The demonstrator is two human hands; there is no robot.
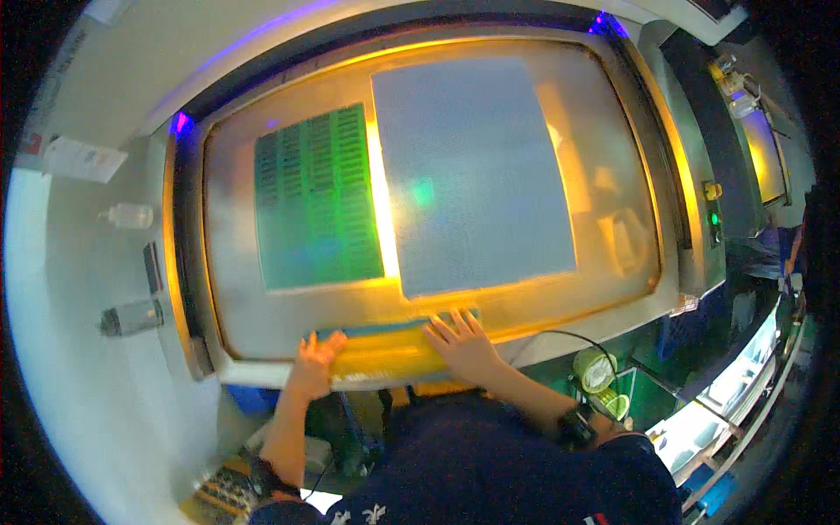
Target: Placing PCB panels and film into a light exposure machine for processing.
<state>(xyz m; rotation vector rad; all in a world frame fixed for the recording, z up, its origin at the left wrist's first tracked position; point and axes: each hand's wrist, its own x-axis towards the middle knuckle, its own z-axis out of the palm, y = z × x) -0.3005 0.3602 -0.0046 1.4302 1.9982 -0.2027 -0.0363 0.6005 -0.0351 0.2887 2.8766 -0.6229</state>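
Note:
Across the near rim of the framed bed lies a long yellow bar-like piece (385, 352) with a blue strip along its far edge; its exact kind I cannot make out. My left hand (312, 360) rests on its left end, fingers stretched forward and thumb toward the middle. On its right part my right hand (464, 348) lies flat with fingers spread. Beyond them is the shiny, film-covered bed (306, 319). A green panel with rows of dark marks (319, 201) sits left on it, a larger plain grey-blue sheet (481, 175) right, with a bright gap between.
A raised metal frame (669, 175) surrounds the bed. Left stand a clear bottle (131, 216), a dark-topped bottle (131, 318) and a paper card (85, 159). A green-lit button (714, 219) is on the right. Round pale green items (595, 371) and a dark cable (573, 334) are near my right forearm.

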